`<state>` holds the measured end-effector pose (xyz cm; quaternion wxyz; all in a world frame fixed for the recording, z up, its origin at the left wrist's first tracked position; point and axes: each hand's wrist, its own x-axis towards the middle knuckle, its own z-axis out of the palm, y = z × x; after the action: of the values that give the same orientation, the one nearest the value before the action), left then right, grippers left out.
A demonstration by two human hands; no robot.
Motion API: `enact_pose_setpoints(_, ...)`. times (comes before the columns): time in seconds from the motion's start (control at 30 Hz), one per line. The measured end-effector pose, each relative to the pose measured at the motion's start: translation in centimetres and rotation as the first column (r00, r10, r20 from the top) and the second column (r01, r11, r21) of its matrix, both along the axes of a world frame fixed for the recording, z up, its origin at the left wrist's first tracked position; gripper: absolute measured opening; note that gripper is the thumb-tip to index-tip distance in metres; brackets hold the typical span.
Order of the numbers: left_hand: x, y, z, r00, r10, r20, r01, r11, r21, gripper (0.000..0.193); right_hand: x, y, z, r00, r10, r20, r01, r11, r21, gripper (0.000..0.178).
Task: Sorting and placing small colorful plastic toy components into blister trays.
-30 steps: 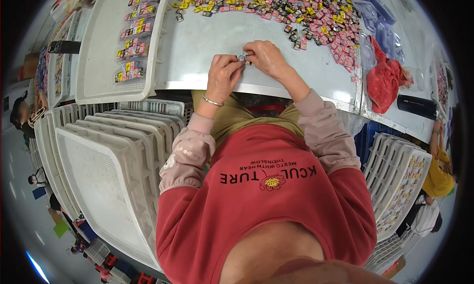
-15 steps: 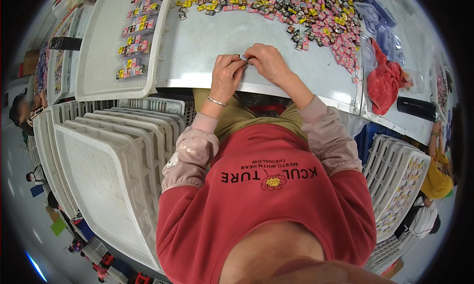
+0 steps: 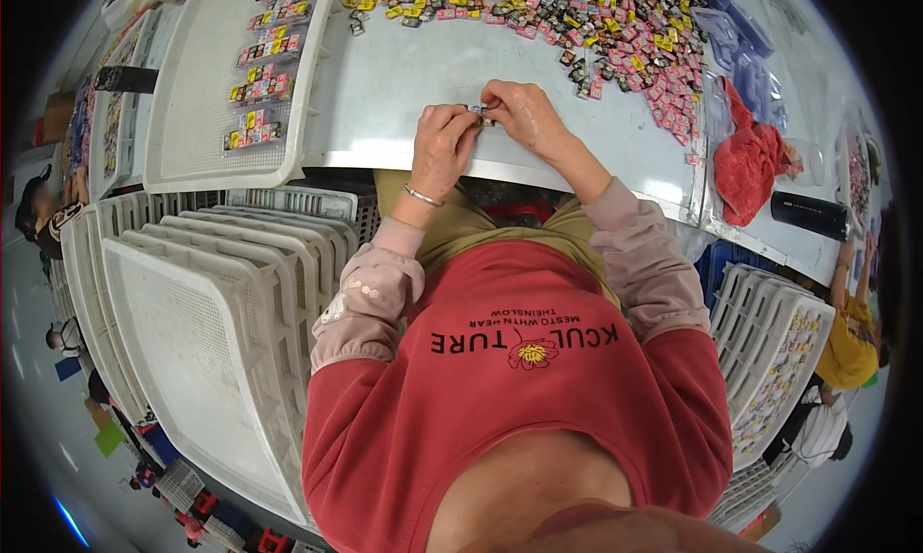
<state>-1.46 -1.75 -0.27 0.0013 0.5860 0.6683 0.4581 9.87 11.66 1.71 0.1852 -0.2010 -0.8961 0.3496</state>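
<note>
Above the near edge of the worktable (image 3: pixel 385 130), my left hand (image 3: pixel 444 151) pinches a small dark box-like piece (image 3: pixel 486 120), partly covered by fingers. My right hand (image 3: pixel 526 122) closes on the same piece from the other side, fingertips meeting the left ones. A large pile of small pink, yellow and black box-like pieces (image 3: pixel 615 53) spreads over the far side of the table. Left of my hands, a white mesh tray (image 3: pixel 192 120) holds a column of clear packs (image 3: pixel 261 87) filled with similar pieces.
Stacked white trays (image 3: pixel 183 332) stand below on the left, more (image 3: pixel 769 351) on the right. A red cloth (image 3: pixel 745 173), clear plastic packaging (image 3: pixel 755 62) and a black object (image 3: pixel 810 213) lie at the right. Other people, one in a yellow top (image 3: pixel 850 346), are at the sides.
My right fingers have lifted slightly and shifted, so more of the small piece shows between my hands. My left hand has stayed nearly in place.
</note>
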Motion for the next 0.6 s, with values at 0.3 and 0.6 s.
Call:
enact_pose_setpoints(0.3,0.7,-0.1,0.6,0.938,-0.013,-0.346,-0.023,0.995,-0.101,0.032,0.7,-1.0,0.7,0.995,-0.084,0.049,0.088,0.992,-0.088,0.043)
enact_pose_setpoints(0.6,0.4,0.3,0.2,0.963,-0.112,-0.246,0.093,0.992,-0.088,0.025,0.4,10.2,-0.4,0.953,-0.273,-0.132,0.277,0.961,0.015,0.019)
